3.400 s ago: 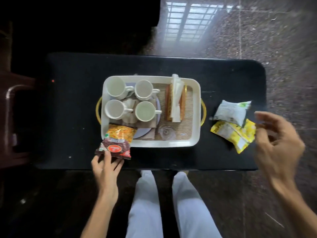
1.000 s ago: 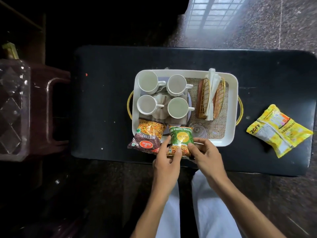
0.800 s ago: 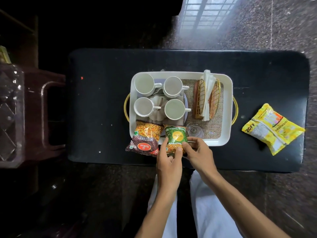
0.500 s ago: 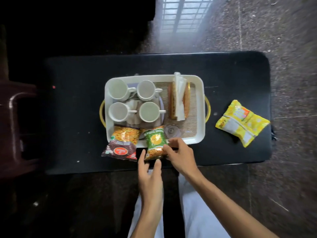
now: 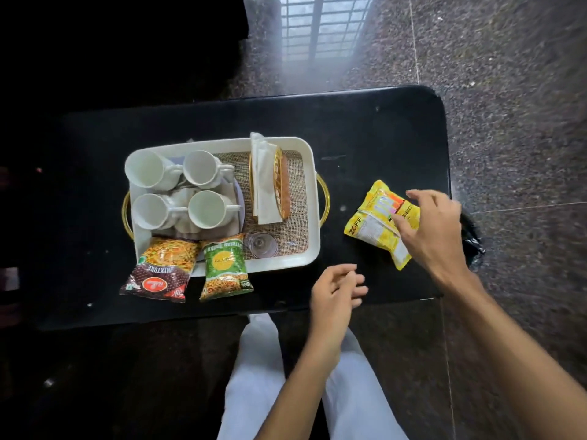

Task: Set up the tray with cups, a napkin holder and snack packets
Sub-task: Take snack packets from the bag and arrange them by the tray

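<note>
My only view: head camera, looking steeply down on the black table (image 5: 365, 122), close above it.

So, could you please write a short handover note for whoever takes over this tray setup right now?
Left hand: empty, open, above the table's near edge.
Right hand: reaching onto the yellow packet, which lies on the table right of the tray; grip not closed.
Done: four cups and napkin holder in tray; mixture packet and green packet propped over its near rim.
Left: yellow packet to tray.
</note>
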